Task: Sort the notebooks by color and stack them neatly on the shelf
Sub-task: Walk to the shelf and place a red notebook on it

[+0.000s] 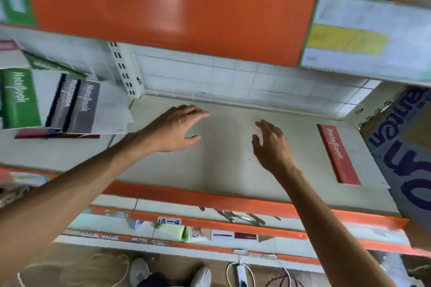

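Both hands are out over the bare middle of the shelf (224,165) and neither one's holding anything. The left hand (173,129) has its fingers spread and loosely bent, thumb out to the side; the right hand (271,144) is about the same, relaxed and open, hovering near it. The red notebook (338,154) lies flat on its own off to the right, well apart from both. The green notebook (19,98) and grey notebooks (79,105) sit in a messy pile at the far left, next to a blue-lettered cardboard box (403,147) on the opposite end.

White tiled wall (233,77), brown floor (70,268).
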A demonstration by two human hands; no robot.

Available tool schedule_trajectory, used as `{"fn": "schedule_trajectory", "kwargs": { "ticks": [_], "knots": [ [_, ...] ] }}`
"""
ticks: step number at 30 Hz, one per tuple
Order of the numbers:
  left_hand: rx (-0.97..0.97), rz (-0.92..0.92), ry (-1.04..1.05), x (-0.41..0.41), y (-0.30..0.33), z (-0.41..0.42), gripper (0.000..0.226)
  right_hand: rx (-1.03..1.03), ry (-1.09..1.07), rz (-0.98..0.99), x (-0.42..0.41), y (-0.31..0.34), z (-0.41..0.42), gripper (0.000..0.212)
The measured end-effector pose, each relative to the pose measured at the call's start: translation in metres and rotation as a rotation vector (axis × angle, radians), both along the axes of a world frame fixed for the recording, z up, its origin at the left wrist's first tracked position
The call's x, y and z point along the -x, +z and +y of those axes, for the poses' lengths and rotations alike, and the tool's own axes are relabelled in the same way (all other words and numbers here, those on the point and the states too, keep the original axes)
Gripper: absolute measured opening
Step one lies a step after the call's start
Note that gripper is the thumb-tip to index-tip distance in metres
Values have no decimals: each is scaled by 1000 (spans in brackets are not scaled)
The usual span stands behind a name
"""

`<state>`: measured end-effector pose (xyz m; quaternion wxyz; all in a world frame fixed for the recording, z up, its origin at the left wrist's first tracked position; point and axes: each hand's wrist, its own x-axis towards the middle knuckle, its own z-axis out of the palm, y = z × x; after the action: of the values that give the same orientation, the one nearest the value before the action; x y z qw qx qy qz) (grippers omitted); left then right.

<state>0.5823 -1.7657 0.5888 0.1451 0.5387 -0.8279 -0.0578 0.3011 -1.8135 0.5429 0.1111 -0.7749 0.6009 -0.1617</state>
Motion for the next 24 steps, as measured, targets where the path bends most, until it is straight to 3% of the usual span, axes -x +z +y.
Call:
{"fn": "schedule_trajectory", "kwargs": {
  "ticks": [8, 14, 18, 24],
  "knots": [
    [83, -60, 395, -166, 52, 138, 61, 28, 412, 47, -175, 38, 27, 48],
    [119, -39, 636, -278, 87, 232, 62, 63, 593, -19, -286, 66, 70, 45],
    [134, 42, 627, -313, 83, 208, 62, 85, 625, -10, -353, 74, 95, 46],
    [82, -2, 427, -367, 60, 139, 63, -11, 454, -30, -432, 60, 115, 49]
  ]
}}
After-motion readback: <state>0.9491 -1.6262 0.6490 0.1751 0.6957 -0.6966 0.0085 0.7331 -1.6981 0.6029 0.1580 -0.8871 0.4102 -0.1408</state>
